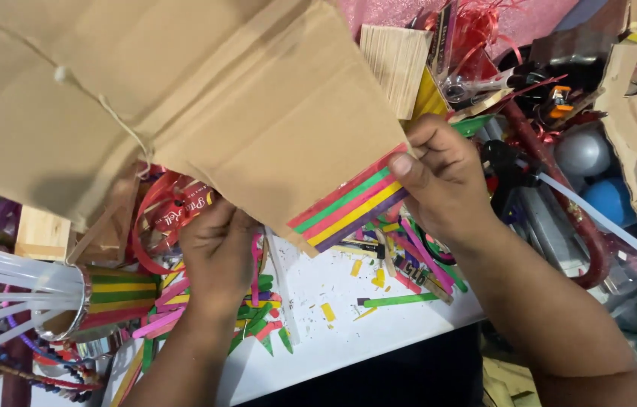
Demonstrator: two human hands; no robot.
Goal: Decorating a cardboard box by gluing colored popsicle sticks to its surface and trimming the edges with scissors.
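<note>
A large brown cardboard piece (205, 98) fills the upper left, with a knotted string (100, 105) hanging from it. Along its lower right edge runs a row of coloured craft sticks (349, 207), red, green, pink, yellow and purple. My right hand (443, 177) pinches the right end of that strip, thumb on top. My left hand (217, 252) holds the cardboard from underneath, its fingers hidden behind the board.
A white table (333, 332) is littered with cut coloured stick pieces (258, 324). A stack of plain wooden sticks (395, 60) lies at the top. A striped stick cylinder (107, 298) sits left; ribbon (175, 207), balls (582, 154) and clutter lie right.
</note>
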